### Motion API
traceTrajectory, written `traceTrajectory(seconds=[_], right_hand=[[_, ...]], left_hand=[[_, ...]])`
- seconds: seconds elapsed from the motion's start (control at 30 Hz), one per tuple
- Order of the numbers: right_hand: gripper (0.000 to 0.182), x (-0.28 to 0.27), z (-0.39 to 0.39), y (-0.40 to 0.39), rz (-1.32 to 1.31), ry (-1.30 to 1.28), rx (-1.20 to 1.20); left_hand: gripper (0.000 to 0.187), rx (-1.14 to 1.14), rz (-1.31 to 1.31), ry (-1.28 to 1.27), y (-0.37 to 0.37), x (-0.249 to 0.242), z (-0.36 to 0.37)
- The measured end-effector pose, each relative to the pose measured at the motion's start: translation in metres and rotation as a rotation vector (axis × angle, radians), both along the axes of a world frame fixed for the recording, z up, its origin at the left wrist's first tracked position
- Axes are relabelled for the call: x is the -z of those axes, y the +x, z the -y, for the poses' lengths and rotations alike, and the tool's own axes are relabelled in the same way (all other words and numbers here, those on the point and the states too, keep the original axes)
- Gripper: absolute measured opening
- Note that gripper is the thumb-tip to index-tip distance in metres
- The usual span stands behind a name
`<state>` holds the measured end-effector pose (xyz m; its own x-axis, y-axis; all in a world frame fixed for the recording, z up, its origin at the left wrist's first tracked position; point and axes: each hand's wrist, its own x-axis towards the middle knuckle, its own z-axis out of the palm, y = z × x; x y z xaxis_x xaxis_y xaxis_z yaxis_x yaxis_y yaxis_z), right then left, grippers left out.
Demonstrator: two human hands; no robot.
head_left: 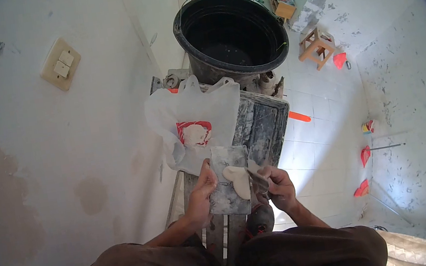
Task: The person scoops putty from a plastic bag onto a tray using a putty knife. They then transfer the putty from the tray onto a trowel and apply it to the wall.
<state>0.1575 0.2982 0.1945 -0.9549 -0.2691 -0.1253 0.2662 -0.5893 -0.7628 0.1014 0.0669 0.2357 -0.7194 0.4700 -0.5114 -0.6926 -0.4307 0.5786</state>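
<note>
My left hand (203, 195) grips the left edge of a flat, plaster-smeared board (228, 199). A dollop of white filler paste (240, 182) lies on the board's right half. In my right hand (279, 188) is a putty knife (257, 177), its blade at the board's right edge beside the paste. Just beyond the board sits an open white plastic bag (220, 106). Inside it a red-and-white packet (185, 127) holds more white paste. My right fingers partly cover the knife's handle.
A large black bucket (197, 61) stands behind the bag, next to a dark, plaster-stained tray (268, 117). On my left is a patched wall with a light switch (61, 65). A wooden stool (317, 48) and red scraps (361, 188) are on the tiled floor to the right.
</note>
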Motion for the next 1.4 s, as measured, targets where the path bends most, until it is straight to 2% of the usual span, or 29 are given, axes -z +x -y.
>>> traceTrajectory(seconds=[0.03,0.2,0.3,0.33,0.4,0.53,0.63,0.67,0.73,0.87,0.97,1.03,1.07,1.13,1.17,1.2,1.27,1.33,1.4], right_hand=[[0.022,0.005,0.0,0.005,-0.039,0.066,-0.006],[0.027,0.01,0.012,0.033,-0.064,0.043,0.04],[0.033,-0.004,0.013,0.035,-0.228,0.168,-0.02],[0.033,-0.015,0.011,0.032,-0.227,0.169,-0.021],[0.032,-0.035,0.006,0.023,-0.031,-0.029,0.065],[0.023,-0.031,0.012,-0.007,-0.175,0.282,0.253],[0.026,-0.022,0.025,-0.011,-0.301,0.418,0.228],[0.027,-0.013,0.031,-0.012,-0.342,0.375,0.258],[0.028,-0.002,0.038,-0.006,-0.303,0.333,0.288],[0.028,0.001,0.035,0.011,-0.265,0.384,0.302],[0.024,0.023,0.021,0.029,-0.2,0.411,0.318],[0.017,0.026,0.007,0.039,-0.079,0.575,0.226],[0.017,0.026,0.001,0.039,-0.081,0.572,0.227],[0.014,0.016,-0.014,0.04,0.211,0.574,0.317],[0.016,0.008,-0.029,0.033,0.315,0.606,0.279],[0.02,-0.009,-0.031,0.021,0.33,0.621,0.321],[0.017,-0.016,-0.051,0.007,0.317,0.703,0.315],[0.022,-0.017,-0.068,-0.006,0.008,1.399,0.274],[0.032,-0.021,-0.071,-0.023,-0.193,1.608,0.285]], left_hand=[[0.078,-0.034,0.01,-0.007,0.0,0.002,0.0],[0.076,-0.102,0.011,-0.066,-0.001,0.0,-0.002],[0.074,-0.111,-0.005,-0.099,-0.002,0.006,-0.001],[0.073,-0.105,-0.015,-0.101,-0.001,0.007,-0.001],[0.073,-0.097,-0.011,-0.102,-0.002,0.0,-0.002],[0.072,-0.082,0.029,-0.079,-0.002,-0.006,-0.005],[0.072,-0.088,0.016,-0.113,-0.001,-0.017,-0.008],[0.072,-0.089,0.015,-0.113,-0.001,-0.01,-0.006],[0.073,-0.076,-0.033,-0.037,-0.002,0.001,-0.002],[0.076,-0.135,0.047,-0.118,0.002,-0.012,-0.007],[0.077,-0.11,-0.032,-0.101,0.001,0.001,0.002],[0.075,-0.024,-0.135,-0.174,-0.006,-0.003,0.007],[0.075,-0.023,-0.137,-0.177,-0.008,-0.003,0.009],[0.076,-0.117,-0.102,-0.246,-0.01,-0.005,0.011],[0.076,-0.116,-0.101,-0.244,-0.012,-0.008,0.013],[0.074,-0.143,-0.12,-0.168,-0.015,-0.016,0.017],[0.072,-0.168,-0.149,-0.094,-0.021,-0.015,0.026],[0.064,-0.226,-0.141,-0.04,-0.029,-0.006,0.038],[0.058,-0.248,-0.17,-0.056,-0.035,-0.015,0.048]])
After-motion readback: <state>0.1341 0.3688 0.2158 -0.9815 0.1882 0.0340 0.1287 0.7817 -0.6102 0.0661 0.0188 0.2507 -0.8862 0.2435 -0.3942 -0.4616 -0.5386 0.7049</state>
